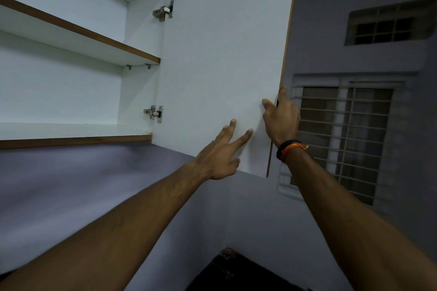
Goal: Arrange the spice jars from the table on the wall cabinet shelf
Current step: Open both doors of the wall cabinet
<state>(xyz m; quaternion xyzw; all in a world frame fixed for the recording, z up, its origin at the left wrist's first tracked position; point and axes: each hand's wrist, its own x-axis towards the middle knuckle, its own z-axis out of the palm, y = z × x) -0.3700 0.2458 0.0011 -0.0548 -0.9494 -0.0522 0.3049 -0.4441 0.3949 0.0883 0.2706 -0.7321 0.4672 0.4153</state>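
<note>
Both forearms reached up from the bottom of the head view toward an open wall cabinet [78, 59]. At the bottom edge, between them, lay a dark surface, too dim to make out.

On the left, the left hand [218, 156] lay with its fingers [233, 122] straight and spread, their tips pressed flat against the white inner face of the cabinet door [224, 54] near its lower edge. That grip held nothing.

On the right, the right hand [281, 120] took the free edge of the door: its thumb [266, 102] lay on the inner face and at least one finger curled round the brown edge strip, so the grip pinched the door. Dark and orange wristbands [289, 150] circled that wrist.

The door stood swung out to the right on two metal hinges [153, 113]. Inside, the white shelves [80, 30] with brown front edges showed no jars; the lower shelf [71, 131] was bare where visible. The spice jars and the table did not appear in this view, so where they stood could not be told.

Right of the door, a barred window [343, 139] sat in the grey wall, with a smaller grille [383, 28] above it.
</note>
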